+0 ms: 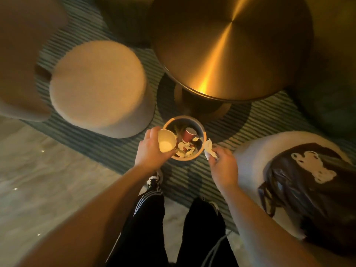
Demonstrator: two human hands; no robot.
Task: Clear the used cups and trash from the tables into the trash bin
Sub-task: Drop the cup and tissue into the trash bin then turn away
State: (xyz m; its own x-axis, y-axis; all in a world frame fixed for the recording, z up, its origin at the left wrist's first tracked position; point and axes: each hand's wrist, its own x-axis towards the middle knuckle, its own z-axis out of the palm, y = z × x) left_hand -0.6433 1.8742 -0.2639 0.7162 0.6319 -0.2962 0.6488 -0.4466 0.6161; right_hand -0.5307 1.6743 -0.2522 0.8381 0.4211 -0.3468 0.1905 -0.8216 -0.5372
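Note:
A small round trash bin (202,130) stands on the striped rug below me, holding a red cup (189,134) and crumpled white paper scraps (185,149). My left hand (152,151) grips a white paper cup (166,141), tilted with its mouth toward me, over the bin's left rim. My right hand (223,166) pinches a crumpled white paper scrap (209,149) just outside the bin's right rim.
A round brass table (231,45) stands right behind the bin. A beige round pouf (98,85) sits at left. At right, a dark plastic bag (312,191) lies on a white pouf (248,157). My legs and shoes (154,182) are directly below.

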